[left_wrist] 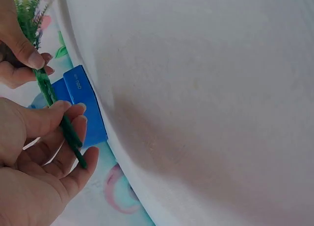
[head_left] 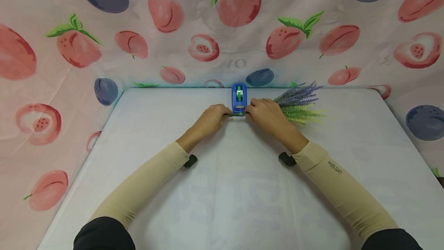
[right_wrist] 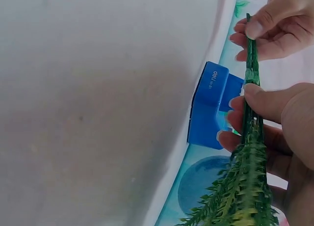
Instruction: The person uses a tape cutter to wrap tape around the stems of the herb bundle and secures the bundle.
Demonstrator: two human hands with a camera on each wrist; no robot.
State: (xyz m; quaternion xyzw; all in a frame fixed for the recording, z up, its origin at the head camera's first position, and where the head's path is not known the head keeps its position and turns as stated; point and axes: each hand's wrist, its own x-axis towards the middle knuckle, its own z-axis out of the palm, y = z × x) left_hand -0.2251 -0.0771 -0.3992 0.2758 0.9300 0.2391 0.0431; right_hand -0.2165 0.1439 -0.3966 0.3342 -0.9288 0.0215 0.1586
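Observation:
A bunch of artificial flowers, with purple lavender heads (head_left: 299, 95) and yellow-green sprigs (head_left: 300, 114), is held sideways in both hands, heads to the right. My left hand (head_left: 212, 119) pinches the green stems (left_wrist: 73, 134) near their bare ends, thumb against fingers. Closer to the heads, my right hand (head_left: 268, 114) pinches the same stems between thumb and fingers. A shiny clear band, looking like tape, shows on the stems (right_wrist: 252, 64) between the hands. Just behind them stands a blue tape dispenser (head_left: 239, 108) with a green core; whether a hand touches it, I cannot tell.
The white-covered table (head_left: 222, 188) spreads out in front of the hands. Its far edge meets a fruit-printed cloth (head_left: 138, 68) hanging behind and along the sides. The dispenser stands close to that far edge.

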